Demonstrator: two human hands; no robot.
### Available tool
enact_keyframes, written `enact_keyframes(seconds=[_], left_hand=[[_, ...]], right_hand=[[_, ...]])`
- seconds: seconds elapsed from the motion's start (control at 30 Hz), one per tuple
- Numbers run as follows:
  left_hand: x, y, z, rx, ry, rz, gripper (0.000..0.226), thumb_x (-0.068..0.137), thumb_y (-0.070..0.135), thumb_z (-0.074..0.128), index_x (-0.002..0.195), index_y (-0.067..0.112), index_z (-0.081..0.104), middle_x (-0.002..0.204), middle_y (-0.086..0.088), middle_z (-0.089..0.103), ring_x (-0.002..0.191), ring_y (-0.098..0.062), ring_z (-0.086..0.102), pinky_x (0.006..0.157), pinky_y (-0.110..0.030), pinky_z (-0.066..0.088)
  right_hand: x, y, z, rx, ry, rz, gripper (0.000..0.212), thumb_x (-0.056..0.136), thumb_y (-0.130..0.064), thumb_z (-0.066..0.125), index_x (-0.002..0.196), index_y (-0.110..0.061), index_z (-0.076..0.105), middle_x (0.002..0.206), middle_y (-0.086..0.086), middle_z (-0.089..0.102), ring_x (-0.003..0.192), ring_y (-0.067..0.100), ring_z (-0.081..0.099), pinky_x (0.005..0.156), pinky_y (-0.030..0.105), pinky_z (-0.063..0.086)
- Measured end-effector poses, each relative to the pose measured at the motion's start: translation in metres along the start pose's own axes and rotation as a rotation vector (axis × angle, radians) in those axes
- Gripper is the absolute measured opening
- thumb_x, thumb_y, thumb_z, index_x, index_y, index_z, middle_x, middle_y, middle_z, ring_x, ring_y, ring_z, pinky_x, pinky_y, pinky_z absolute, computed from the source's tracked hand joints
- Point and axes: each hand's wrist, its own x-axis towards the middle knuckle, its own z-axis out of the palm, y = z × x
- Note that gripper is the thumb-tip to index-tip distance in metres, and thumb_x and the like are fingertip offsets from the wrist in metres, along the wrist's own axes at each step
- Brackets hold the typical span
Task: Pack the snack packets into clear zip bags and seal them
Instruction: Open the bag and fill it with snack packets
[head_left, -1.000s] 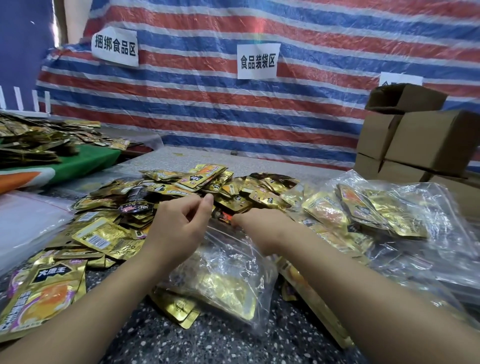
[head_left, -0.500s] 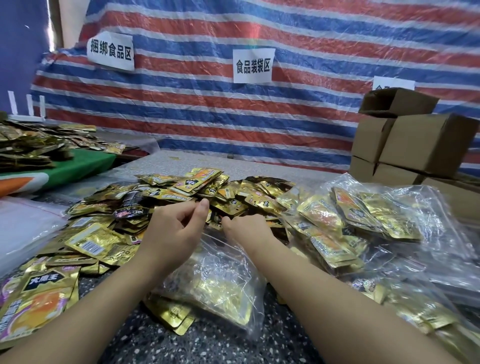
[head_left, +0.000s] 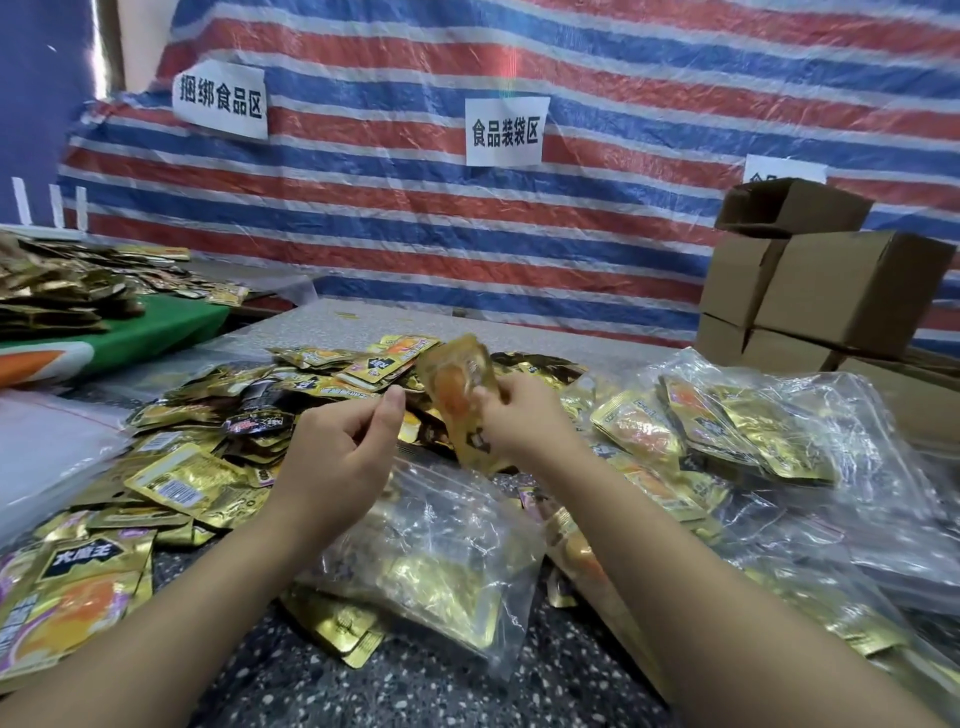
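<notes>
A clear zip bag (head_left: 441, 551) with several gold packets inside lies on the speckled table (head_left: 426, 691) between my forearms. My left hand (head_left: 337, 457) is at its mouth, thumb and fingers curled on the bag's upper edge. Just above the bag's mouth, my right hand (head_left: 519, 421) grips one gold and orange snack packet (head_left: 457, 389), which is tilted and blurred. A heap of loose gold snack packets (head_left: 218, 467) spreads from the left to behind my hands.
Filled clear bags (head_left: 753, 431) pile up at the right. Brown cardboard boxes (head_left: 831, 291) stand stacked at the back right. More packets lie on a green board (head_left: 156, 332) at the left, before a striped tarpaulin (head_left: 519, 234) with paper signs.
My right hand has lifted a gold and orange packet out of the heap and brought it over the bag's mouth. My left hand has stayed at the bag's edge.
</notes>
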Motion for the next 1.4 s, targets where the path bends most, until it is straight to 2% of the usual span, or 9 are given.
enact_keyframes(seconds=[0.17,0.27,0.37,0.6,0.77,0.87,1.17,1.27,1.4], left_hand=[[0.0,0.005,-0.001,-0.083,0.021,-0.07,0.065,0.101,0.046,0.04,0.052,0.004,0.03,0.044,0.008,0.029,0.042,-0.008,0.026,0.044,-0.031,0.022],[0.0,0.01,-0.001,-0.122,0.013,-0.085,0.071,0.096,0.049,0.038,0.056,-0.009,0.034,0.047,-0.005,0.031,0.042,-0.012,0.027,0.042,-0.033,0.02],[0.0,0.016,-0.002,-0.162,0.008,-0.061,0.078,0.092,0.055,0.036,0.056,-0.014,0.038,0.046,-0.009,0.031,0.041,-0.012,0.028,0.04,-0.027,0.02],[-0.001,0.025,-0.004,-0.166,0.026,-0.036,0.078,0.093,0.056,0.033,0.053,-0.011,0.037,0.051,-0.031,0.035,0.048,-0.038,0.032,0.047,-0.043,0.024],[0.0,0.024,-0.005,-0.16,0.043,-0.039,0.078,0.093,0.056,0.034,0.054,-0.011,0.038,0.051,-0.03,0.036,0.046,-0.034,0.033,0.046,-0.041,0.026],[0.001,0.023,-0.005,-0.159,0.053,-0.035,0.077,0.093,0.056,0.034,0.055,-0.011,0.038,0.049,-0.025,0.035,0.042,-0.019,0.031,0.044,-0.036,0.025],[0.001,0.021,-0.003,-0.147,0.067,-0.052,0.073,0.099,0.051,0.033,0.055,-0.007,0.039,0.045,-0.008,0.037,0.04,-0.021,0.037,0.039,-0.039,0.029],[0.001,0.023,-0.005,-0.135,0.081,-0.057,0.07,0.1,0.043,0.034,0.054,-0.009,0.041,0.048,-0.022,0.041,0.044,-0.037,0.041,0.04,-0.046,0.031],[0.002,0.028,-0.005,-0.084,0.088,-0.038,0.071,0.099,0.042,0.035,0.054,-0.011,0.042,0.051,-0.029,0.043,0.047,-0.036,0.039,0.047,-0.047,0.03]], right_hand=[[-0.028,-0.02,-0.032,1.057,-0.052,0.146,0.027,0.101,-0.02,0.055,0.116,0.002,0.06,0.113,0.021,0.071,0.103,0.034,0.071,0.093,0.05,0.056],[-0.046,-0.025,-0.041,1.282,-0.071,0.098,0.029,0.101,-0.014,0.054,0.126,0.0,0.055,0.12,0.021,0.069,0.104,0.032,0.069,0.098,0.048,0.054],[-0.061,-0.02,-0.04,1.211,-0.027,0.049,0.029,0.1,-0.013,0.056,0.126,-0.001,0.055,0.122,0.022,0.068,0.112,0.038,0.067,0.099,0.052,0.053],[-0.081,0.002,-0.028,0.966,-0.005,-0.031,0.022,0.097,-0.021,0.061,0.118,-0.014,0.06,0.106,0.009,0.076,0.101,0.027,0.073,0.098,0.05,0.054],[-0.084,0.008,-0.032,0.678,-0.076,-0.097,0.012,0.097,-0.021,0.063,0.109,-0.021,0.063,0.097,0.005,0.077,0.092,0.019,0.075,0.088,0.04,0.059],[-0.086,0.008,-0.036,0.581,-0.185,-0.15,0.011,0.096,-0.015,0.064,0.106,-0.015,0.067,0.096,0.005,0.078,0.089,0.016,0.074,0.075,0.027,0.059],[-0.091,0.009,-0.045,0.261,-0.298,-0.223,0.017,0.098,-0.021,0.063,0.099,-0.007,0.074,0.096,0.018,0.074,0.094,0.041,0.069,0.084,0.062,0.054],[-0.091,0.009,-0.046,0.172,-0.343,-0.245,0.017,0.098,-0.023,0.063,0.098,-0.011,0.075,0.092,0.012,0.076,0.091,0.035,0.071,0.082,0.057,0.056],[-0.091,0.009,-0.043,0.053,-0.406,-0.301,0.016,0.098,-0.029,0.062,0.089,-0.022,0.074,0.078,0.001,0.071,0.071,0.018,0.067,0.067,0.04,0.054]])
